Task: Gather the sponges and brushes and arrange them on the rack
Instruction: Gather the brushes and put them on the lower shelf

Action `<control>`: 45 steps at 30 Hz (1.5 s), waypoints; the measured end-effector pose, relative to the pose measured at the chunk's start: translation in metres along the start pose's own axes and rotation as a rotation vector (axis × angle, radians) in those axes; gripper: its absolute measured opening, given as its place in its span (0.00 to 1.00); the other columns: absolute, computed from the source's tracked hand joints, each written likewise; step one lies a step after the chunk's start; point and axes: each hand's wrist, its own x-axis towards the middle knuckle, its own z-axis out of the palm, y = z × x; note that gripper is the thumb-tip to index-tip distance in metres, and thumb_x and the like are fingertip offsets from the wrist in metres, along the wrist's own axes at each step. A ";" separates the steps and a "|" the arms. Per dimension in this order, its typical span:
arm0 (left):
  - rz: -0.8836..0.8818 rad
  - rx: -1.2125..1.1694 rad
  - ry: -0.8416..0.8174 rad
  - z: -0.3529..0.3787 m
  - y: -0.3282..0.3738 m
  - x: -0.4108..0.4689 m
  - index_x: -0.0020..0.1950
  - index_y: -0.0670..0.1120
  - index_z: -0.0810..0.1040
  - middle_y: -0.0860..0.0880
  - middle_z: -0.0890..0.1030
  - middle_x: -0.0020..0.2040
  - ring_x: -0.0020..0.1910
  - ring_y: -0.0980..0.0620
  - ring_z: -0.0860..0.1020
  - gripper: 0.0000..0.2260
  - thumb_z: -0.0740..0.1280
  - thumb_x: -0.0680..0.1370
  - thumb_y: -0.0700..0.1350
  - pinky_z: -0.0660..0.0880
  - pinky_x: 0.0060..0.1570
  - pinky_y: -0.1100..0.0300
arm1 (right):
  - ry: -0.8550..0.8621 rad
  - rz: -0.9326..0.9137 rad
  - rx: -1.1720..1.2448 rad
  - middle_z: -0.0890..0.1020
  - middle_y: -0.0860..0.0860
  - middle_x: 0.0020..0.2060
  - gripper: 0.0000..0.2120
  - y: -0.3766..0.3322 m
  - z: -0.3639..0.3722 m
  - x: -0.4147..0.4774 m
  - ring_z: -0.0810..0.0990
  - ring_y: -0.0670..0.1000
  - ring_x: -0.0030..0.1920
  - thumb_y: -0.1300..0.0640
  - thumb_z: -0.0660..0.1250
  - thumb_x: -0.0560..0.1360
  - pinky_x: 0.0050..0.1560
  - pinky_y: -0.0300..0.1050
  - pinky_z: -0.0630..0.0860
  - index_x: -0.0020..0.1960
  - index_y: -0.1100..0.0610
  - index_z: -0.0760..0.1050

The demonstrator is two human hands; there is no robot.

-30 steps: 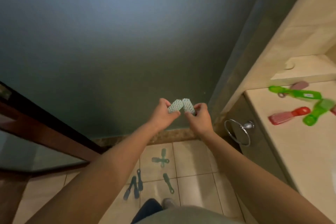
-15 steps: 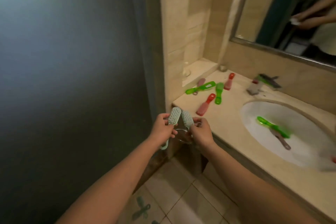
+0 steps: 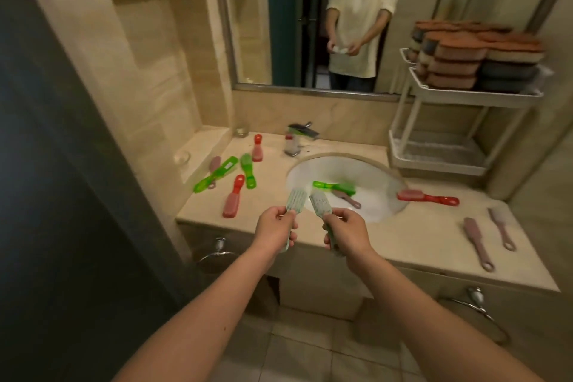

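Where the beige counter [image 3: 403, 236] runs under the wall mirror [image 3: 418, 9], a white 2-tier rack [image 3: 465, 99] stands at its far R end. The rack's top tier carries stacked sponges [image 3: 459, 62], orange & grey. A white sink basin [image 3: 383, 192] sits mid-counter w/ a chrome faucet [image 3: 297, 139] behind it.

Both hands are out front, above the counter's near edge, close together but apart. L hand [image 3: 274, 231] has its fingers curled round the handle of a pale green brush [image 3: 296, 199], head up & tilted R. R hand [image 3: 347, 231] grips a 2nd pale green brush [image 3: 319, 203] the same way, head tilted L. The 2 heads nearly meet over the basin's near rim; can't tell if they touch.

Other brushes:
- In the basin: a bright green brush [image 3: 331, 187] w/ a small mauve brush [image 3: 345, 197] just beside it.
- On the basin's R rim: a rim red brush [image 3: 424, 197].
- R counter: a long mauve brush [image 3: 477, 242] & an outer mauve brush [image 3: 500, 228], near each other, not touching.
- L of the basin: a near red brush [image 3: 232, 197], a short green brush [image 3: 248, 169], a long green brush [image 3: 215, 177], and a far red brush [image 3: 257, 146] by the back wall.
- A half-hidden mauve brush [image 3: 215, 162] lies partly under the long green one.
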 end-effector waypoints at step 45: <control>-0.077 0.561 -0.317 0.494 0.119 0.336 0.69 0.39 0.68 0.41 0.73 0.66 0.65 0.43 0.73 0.18 0.60 0.79 0.34 0.70 0.55 0.61 | 0.230 0.043 -0.479 0.83 0.58 0.54 0.13 -0.025 -0.351 0.477 0.81 0.58 0.55 0.65 0.62 0.76 0.52 0.44 0.77 0.54 0.60 0.82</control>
